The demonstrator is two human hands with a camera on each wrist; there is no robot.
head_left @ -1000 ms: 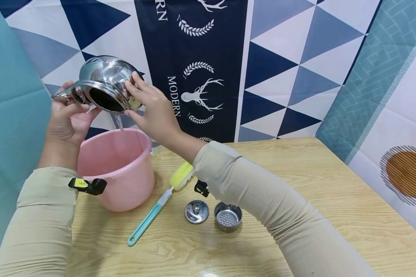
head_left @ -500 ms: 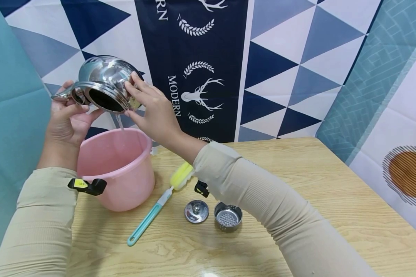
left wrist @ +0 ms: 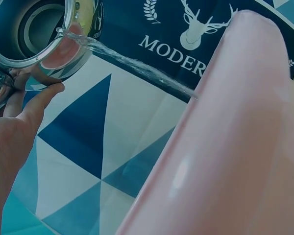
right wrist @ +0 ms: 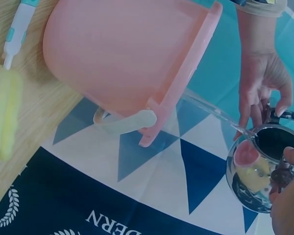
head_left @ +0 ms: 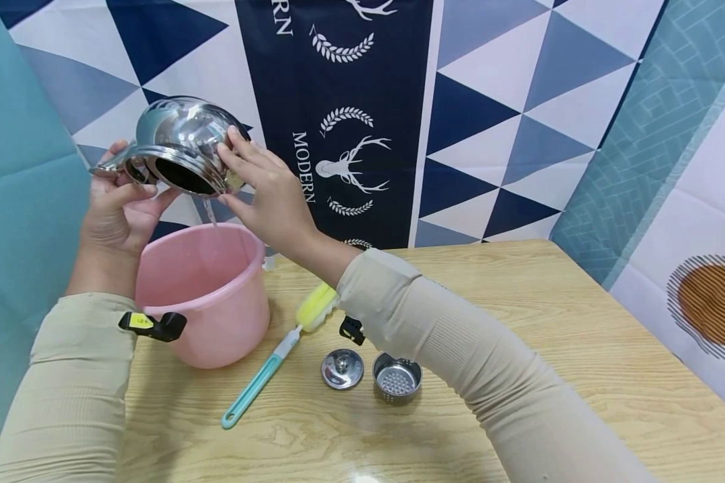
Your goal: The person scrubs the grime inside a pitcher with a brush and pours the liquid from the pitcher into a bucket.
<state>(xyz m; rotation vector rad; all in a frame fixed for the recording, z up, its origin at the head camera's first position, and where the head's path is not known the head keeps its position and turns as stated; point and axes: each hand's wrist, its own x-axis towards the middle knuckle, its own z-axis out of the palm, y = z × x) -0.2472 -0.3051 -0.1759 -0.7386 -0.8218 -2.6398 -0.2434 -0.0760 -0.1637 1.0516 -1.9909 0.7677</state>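
A shiny stainless steel teapot [head_left: 184, 124] is held tipped in the air, its lidless round mouth facing down and toward me. My left hand [head_left: 117, 218] grips it at the handle side, with fingers under the body. On the other side, my right hand [head_left: 272, 194] holds the body, thumb by the rim and fingers spread over the steel. Water [left wrist: 137, 66] runs in a thin clear stream from the mouth's lower edge into the pink bucket [head_left: 232, 332] below. In the right wrist view, right fingers [right wrist: 291, 159] show at the teapot's edge.
A bottle brush [head_left: 256, 386] with a yellow sponge head lies right of the bucket. Beside it on the wooden table [head_left: 471, 429] are a small steel lid [head_left: 342, 369] and a perforated strainer basket [head_left: 397, 381]. Patterned cloth [head_left: 489, 134] hangs behind.
Both hands keep the teapot in nearly the same tilted position. The water keeps flowing, its stream a little thinner now. Everything on the table stays where it was.
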